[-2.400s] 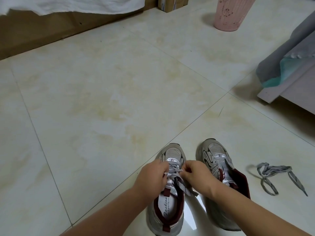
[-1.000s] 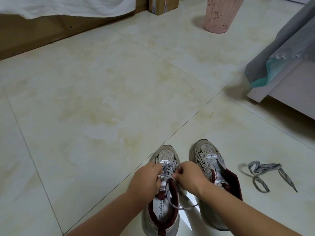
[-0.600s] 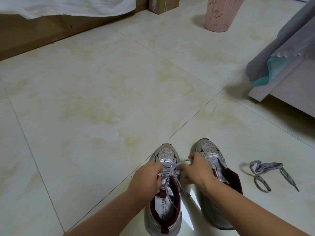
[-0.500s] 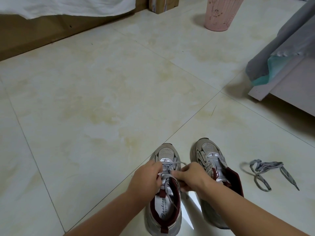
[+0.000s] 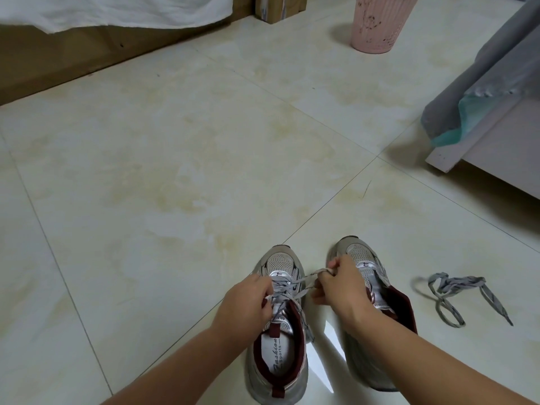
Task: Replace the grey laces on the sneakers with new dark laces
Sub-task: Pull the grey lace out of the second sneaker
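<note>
Two grey sneakers with maroon lining stand side by side on the tiled floor, toes away from me. The left sneaker (image 5: 277, 355) still carries a grey lace (image 5: 287, 290) in its front eyelets. My left hand (image 5: 244, 302) grips the sneaker's left side at the eyelets. My right hand (image 5: 340, 285) pinches a loop of that lace and holds it out to the right, above the gap between the shoes. The right sneaker (image 5: 377, 293) has no lace; my right forearm covers much of it. A loose grey lace (image 5: 455, 293) lies on the floor to the right.
A pink ribbed bin (image 5: 378, 21) stands at the back. A grey and teal cloth (image 5: 479, 95) hangs over pale furniture (image 5: 502, 159) at the right. A wooden frame with white cloth (image 5: 117, 10) runs along the back left.
My right hand has drawn a loop of lace out of the left sneaker's eyelets toward the right. The left hand stays gripping the shoe.
</note>
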